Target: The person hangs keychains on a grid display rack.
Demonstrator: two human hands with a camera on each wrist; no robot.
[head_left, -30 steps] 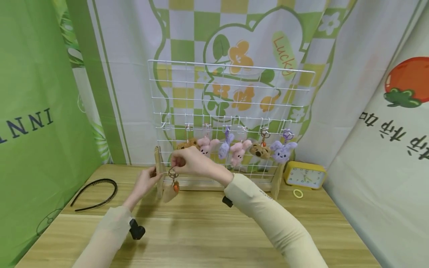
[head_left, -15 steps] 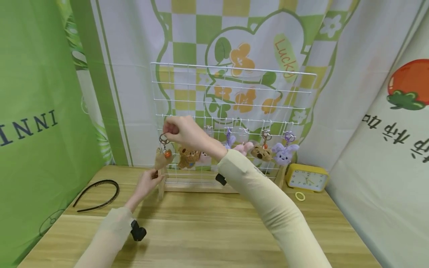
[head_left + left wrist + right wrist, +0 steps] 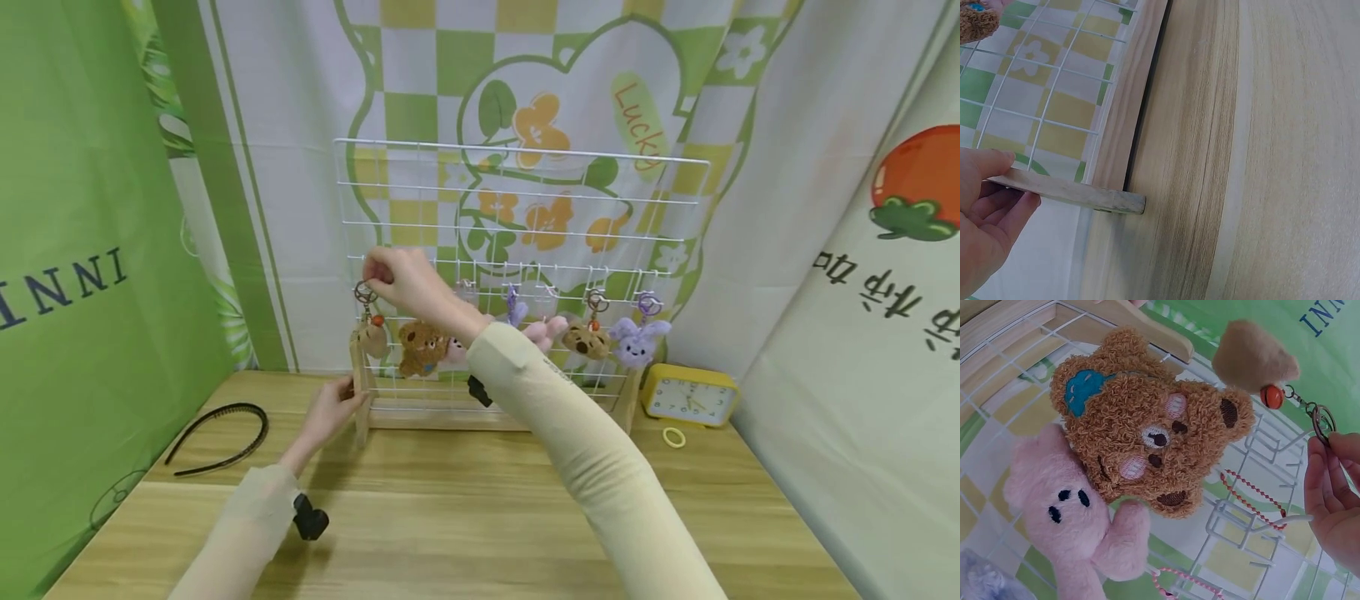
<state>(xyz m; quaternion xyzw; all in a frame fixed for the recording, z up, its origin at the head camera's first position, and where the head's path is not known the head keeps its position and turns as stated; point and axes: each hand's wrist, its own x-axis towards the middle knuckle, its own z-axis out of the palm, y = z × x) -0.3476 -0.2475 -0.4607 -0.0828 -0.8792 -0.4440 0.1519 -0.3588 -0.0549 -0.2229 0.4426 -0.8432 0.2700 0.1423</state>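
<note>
My right hand pinches the metal ring of a plush keychain at the left side of the white wire grid rack. Below the ring dangle an orange bell and a small beige plush. In the right wrist view the ring is right by the tip of a white hook. A curly brown bear plush hangs beside it, and a pink plush overlaps the bear. My left hand grips the rack's wooden side foot between thumb and fingers.
Farther right on the rack hang a brown plush and a purple rabbit plush. A yellow clock and a yellow ring are on the right of the table. A black headband lies at left.
My right hand has lifted the beige keychain from low beside the rack's foot up to the hook row, shifting left, then slightly farther in. My left hand keeps its grip on the foot.
</note>
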